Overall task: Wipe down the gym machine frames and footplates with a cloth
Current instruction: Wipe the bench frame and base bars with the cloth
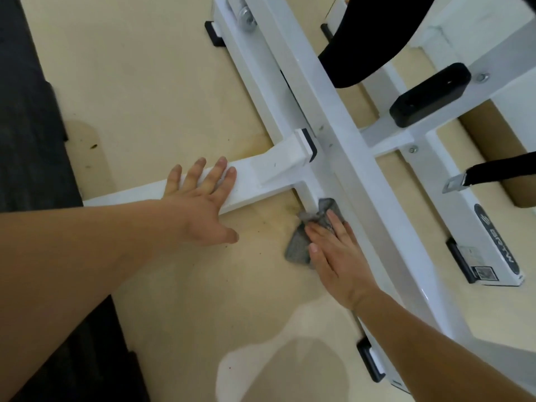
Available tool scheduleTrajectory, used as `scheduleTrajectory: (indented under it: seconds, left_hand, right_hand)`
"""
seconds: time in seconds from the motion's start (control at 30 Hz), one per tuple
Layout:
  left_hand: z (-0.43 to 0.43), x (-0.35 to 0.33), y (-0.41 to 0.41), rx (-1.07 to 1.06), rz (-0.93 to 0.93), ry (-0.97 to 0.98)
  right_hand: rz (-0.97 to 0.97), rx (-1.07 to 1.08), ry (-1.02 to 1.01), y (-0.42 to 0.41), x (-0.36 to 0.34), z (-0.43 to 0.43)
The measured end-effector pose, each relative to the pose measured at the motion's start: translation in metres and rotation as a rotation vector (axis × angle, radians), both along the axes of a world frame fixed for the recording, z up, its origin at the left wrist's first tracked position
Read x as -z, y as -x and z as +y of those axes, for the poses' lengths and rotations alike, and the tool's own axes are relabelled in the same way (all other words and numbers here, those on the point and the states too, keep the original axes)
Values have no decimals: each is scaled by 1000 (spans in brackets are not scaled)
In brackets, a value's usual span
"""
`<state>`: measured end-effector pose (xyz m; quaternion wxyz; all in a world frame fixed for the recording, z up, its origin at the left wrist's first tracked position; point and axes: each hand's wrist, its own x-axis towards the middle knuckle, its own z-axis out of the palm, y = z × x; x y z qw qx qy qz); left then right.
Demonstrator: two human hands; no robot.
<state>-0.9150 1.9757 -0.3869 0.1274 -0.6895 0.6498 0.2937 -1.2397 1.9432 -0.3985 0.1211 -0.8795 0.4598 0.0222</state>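
A white gym machine frame (342,134) lies low over a beige floor, with a side bar (139,195) branching left from its long diagonal beam. My left hand (200,204) rests flat on that side bar with its fingers spread. A crumpled grey cloth (301,245) sits against the lower frame rail just below the junction. My right hand (333,250) presses the cloth against the rail with straight fingers. Part of the cloth is hidden under that hand.
A black seat pad (365,44) and a black rubber footplate pad (429,97) sit on the frame at the upper right. A black strap with a metal buckle (464,178) hangs at the right. Dark rubber matting (26,117) borders the beige floor (150,91) on the left.
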Motion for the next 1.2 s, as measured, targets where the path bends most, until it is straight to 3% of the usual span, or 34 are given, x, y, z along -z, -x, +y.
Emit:
scheduleTrajectory:
  seconds: [0.27,0.53,0.83,1.03,1.2]
  left_hand:
    - [1,0,-2,7,-24,22]
    - [5,-1,3,53,-66,51]
    - [4,3,2,46,-35,42]
    - [2,5,1,44,-48,40]
    - [1,2,3,63,-23,14]
  right_hand:
    - [180,137,-75,76,-9,92]
    - [298,194,32,86,-10,127]
    - [197,53,11,29,-4,40]
    - [104,193,109,55,4,96]
    - [-25,302,-23,38,-12,110]
